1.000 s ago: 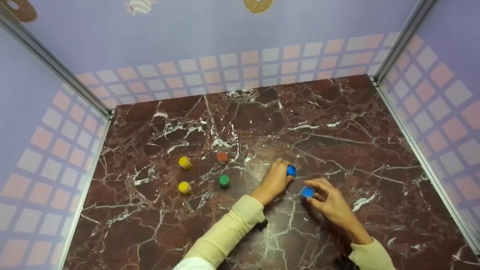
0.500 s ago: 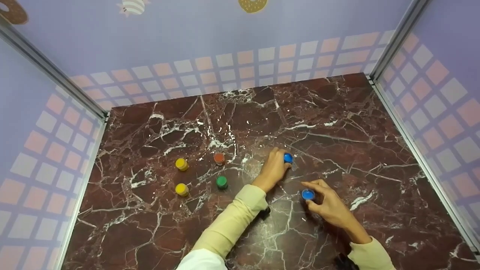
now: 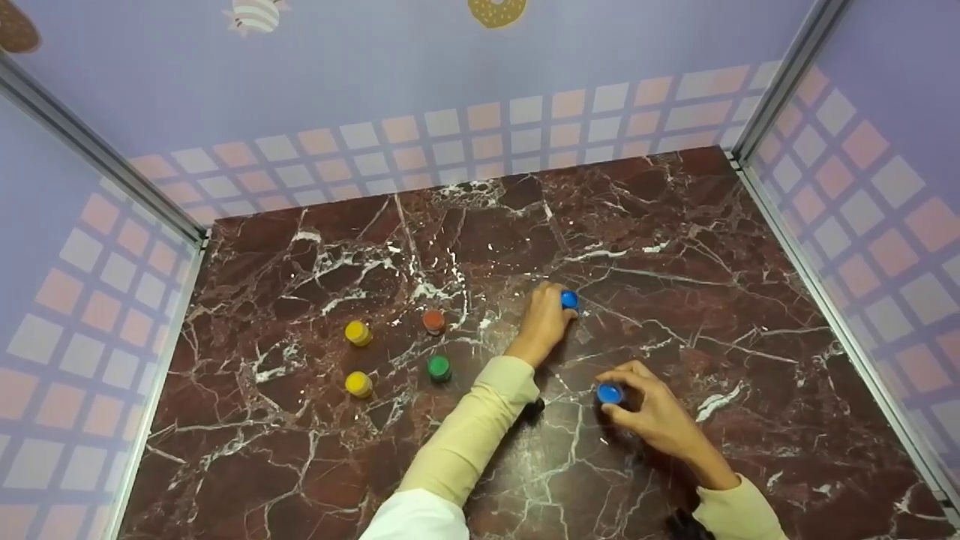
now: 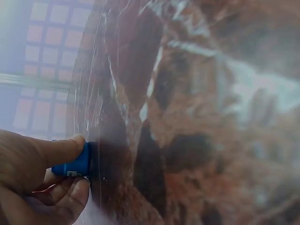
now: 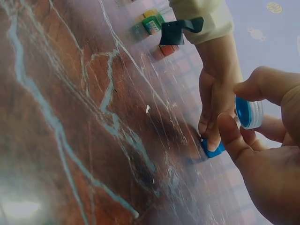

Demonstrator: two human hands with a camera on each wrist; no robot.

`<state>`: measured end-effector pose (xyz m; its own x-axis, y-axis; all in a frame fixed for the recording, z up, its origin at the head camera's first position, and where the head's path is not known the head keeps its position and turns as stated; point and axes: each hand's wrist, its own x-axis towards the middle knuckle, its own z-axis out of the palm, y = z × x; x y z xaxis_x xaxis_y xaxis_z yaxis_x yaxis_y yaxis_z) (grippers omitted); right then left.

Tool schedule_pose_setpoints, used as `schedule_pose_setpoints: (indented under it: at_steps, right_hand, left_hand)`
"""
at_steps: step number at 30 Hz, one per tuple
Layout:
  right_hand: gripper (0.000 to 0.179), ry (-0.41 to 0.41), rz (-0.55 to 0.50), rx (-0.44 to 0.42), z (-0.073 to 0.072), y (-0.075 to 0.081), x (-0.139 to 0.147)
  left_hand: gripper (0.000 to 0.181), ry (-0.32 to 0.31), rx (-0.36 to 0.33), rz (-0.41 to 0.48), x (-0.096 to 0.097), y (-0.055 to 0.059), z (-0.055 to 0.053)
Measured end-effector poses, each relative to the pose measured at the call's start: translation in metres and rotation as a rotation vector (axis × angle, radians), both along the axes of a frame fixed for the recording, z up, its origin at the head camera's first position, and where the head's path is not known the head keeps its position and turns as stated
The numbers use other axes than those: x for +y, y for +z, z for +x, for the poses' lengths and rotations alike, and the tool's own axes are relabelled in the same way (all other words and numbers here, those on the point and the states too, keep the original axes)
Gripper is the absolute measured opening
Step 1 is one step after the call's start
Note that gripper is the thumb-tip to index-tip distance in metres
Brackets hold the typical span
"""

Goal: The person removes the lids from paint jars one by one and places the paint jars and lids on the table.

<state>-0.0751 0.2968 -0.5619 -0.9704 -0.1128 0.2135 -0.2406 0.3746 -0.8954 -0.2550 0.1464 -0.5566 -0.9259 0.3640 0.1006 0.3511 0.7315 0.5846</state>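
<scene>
Being moved farther, the blue jar pinched by the left hand seems parted from the lid pinched by the right hand.

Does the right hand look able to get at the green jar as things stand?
Probably not directly: the left sleeve lies across the way between the right hand and the green jar, and that hand's fingers already hold a blue lid.

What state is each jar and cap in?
Small blue plastic jar: upright, gripped by left hand; closure unclear.
Round blue cap with pale rim: off any jar, pinched by right hand.
Two yellow cylindrical jars: upright, apart.
Green cylindrical jar: upright, untouched.
Orange-red cylindrical jar: upright, untouched.
</scene>
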Motion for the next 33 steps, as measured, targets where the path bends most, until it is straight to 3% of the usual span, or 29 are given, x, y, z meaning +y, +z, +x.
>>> schedule_pose_setpoints:
  at_steps: [7, 17, 25, 33]
  right_hand:
    - [0.042, 0.023, -0.003, 0.008, 0.001, 0.001, 0.003]
    - [0.046, 0.03, 0.074, -0.005, 0.004, 0.0, 0.004]
    - [0.046, 0.015, 0.06, 0.004, 0.005, 0.002, 0.003]
    - [0.045, -0.025, 0.037, 0.046, 0.005, 0.003, 0.004]
  left_hand:
    - [0.035, 0.028, -0.009, 0.015, 0.001, 0.001, -0.01]
    - [0.038, 0.067, -0.009, 0.008, 0.006, -0.002, -0.016]
    - [0.039, 0.073, 0.01, 0.058, 0.01, -0.005, -0.018]
    - [0.038, 0.103, -0.025, 0.068, 0.012, -0.007, -0.018]
